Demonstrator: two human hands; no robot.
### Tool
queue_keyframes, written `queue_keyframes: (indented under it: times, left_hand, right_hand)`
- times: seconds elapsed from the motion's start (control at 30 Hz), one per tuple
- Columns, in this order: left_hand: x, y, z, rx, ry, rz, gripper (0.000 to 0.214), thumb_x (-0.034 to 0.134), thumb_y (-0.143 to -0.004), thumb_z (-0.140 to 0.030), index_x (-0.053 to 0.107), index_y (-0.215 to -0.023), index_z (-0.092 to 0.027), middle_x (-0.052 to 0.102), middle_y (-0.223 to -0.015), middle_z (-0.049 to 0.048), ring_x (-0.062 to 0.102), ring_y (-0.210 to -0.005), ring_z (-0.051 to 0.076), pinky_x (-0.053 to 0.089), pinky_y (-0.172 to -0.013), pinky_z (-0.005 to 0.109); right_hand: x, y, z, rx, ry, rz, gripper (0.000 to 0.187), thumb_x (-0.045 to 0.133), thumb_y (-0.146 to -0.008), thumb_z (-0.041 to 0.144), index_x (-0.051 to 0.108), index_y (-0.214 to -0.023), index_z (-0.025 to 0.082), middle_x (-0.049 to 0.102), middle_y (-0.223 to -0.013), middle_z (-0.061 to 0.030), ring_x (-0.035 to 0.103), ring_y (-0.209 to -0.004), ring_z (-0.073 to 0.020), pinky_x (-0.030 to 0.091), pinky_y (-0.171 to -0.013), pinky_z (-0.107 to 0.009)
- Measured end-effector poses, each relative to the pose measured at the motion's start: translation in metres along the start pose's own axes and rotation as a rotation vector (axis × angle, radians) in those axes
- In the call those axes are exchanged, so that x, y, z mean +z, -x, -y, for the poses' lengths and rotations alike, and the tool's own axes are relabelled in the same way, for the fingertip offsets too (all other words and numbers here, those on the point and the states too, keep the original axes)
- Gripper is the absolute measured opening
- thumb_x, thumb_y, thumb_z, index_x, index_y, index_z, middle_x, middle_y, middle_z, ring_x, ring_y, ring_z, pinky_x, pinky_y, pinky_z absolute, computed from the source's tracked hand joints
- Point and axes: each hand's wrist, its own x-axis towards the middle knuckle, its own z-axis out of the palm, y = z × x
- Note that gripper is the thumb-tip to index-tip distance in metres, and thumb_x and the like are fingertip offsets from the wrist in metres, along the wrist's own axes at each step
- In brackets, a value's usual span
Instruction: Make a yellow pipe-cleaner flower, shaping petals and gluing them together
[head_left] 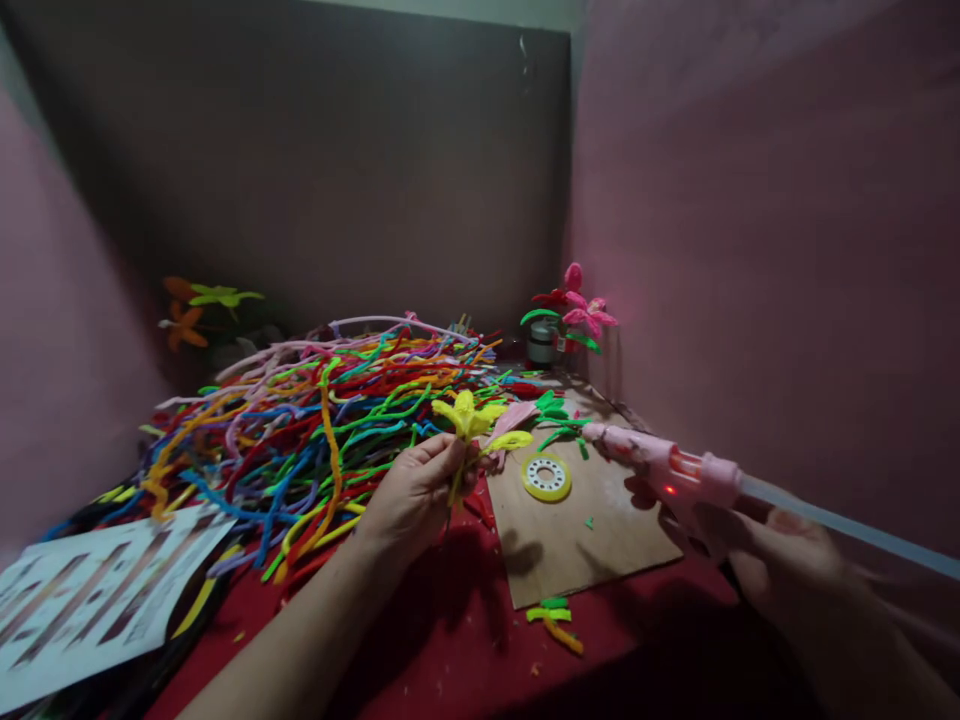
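My left hand [412, 492] is closed around the stem of a yellow pipe-cleaner flower [469, 415], holding it upright over the red table. My right hand [780, 560] grips a pink glue gun [664, 465] with a clear glue stick [847, 525] out the back. The gun's nozzle points left toward the flower, a short way apart from it. A roll of yellow tape [546, 477] lies on a brown board [592, 530] between the two hands.
A big heap of coloured pipe cleaners [315, 430] covers the table's left and middle. A printed sheet [90, 600] lies at front left. A pot with pink flowers [566, 315] stands at the back right, orange and green flowers [199, 305] at back left. Walls close in on three sides.
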Motion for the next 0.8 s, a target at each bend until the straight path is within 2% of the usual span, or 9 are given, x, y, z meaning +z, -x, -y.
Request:
queue_keyframes:
  times: [0.1, 0.27, 0.53, 0.8]
  left_hand:
    - [0.003, 0.003, 0.001, 0.008, -0.013, 0.012, 0.016, 0.068, -0.067, -0.025, 0.062, -0.067, -0.009, 0.062, -0.063, 0.0038, 0.051, -0.051, 0.006, 0.04, -0.052, 0.016]
    - [0.005, 0.005, 0.002, -0.005, -0.013, 0.044, 0.015, 0.068, -0.067, -0.024, 0.064, -0.067, -0.009, 0.062, -0.063, 0.0044, 0.05, -0.052, 0.006, 0.038, -0.051, 0.015]
    - [0.007, 0.007, 0.003, -0.006, -0.028, 0.074, 0.017, 0.067, -0.068, -0.026, 0.065, -0.068, -0.01, 0.062, -0.064, 0.0041, 0.049, -0.052, 0.006, 0.036, -0.052, 0.016]
    - [0.006, 0.005, 0.005, -0.015, -0.028, 0.066, 0.019, 0.069, -0.066, -0.029, 0.065, -0.069, -0.011, 0.062, -0.066, 0.0038, 0.049, -0.052, 0.005, 0.036, -0.052, 0.016]
  right_hand:
    - [0.017, 0.011, 0.006, 0.094, -0.1, 0.075, 0.041, 0.061, -0.067, 0.04, 0.064, -0.103, 0.021, 0.068, -0.083, -0.0131, 0.06, -0.061, -0.0246, 0.043, -0.05, -0.033]
    - [0.035, 0.01, 0.002, 0.152, -0.082, 0.15, 0.039, 0.061, -0.067, 0.042, 0.066, -0.1, 0.021, 0.068, -0.08, -0.0128, 0.06, -0.064, -0.0261, 0.043, -0.048, -0.033]
    - [0.041, 0.011, -0.004, 0.154, -0.124, 0.13, 0.04, 0.061, -0.067, 0.039, 0.064, -0.102, 0.019, 0.068, -0.084, -0.0132, 0.061, -0.063, -0.0243, 0.043, -0.047, -0.03]
    - [0.04, 0.012, -0.003, 0.172, -0.098, 0.124, 0.038, 0.061, -0.068, 0.04, 0.066, -0.099, 0.019, 0.068, -0.073, -0.0129, 0.061, -0.059, -0.0251, 0.044, -0.048, -0.032]
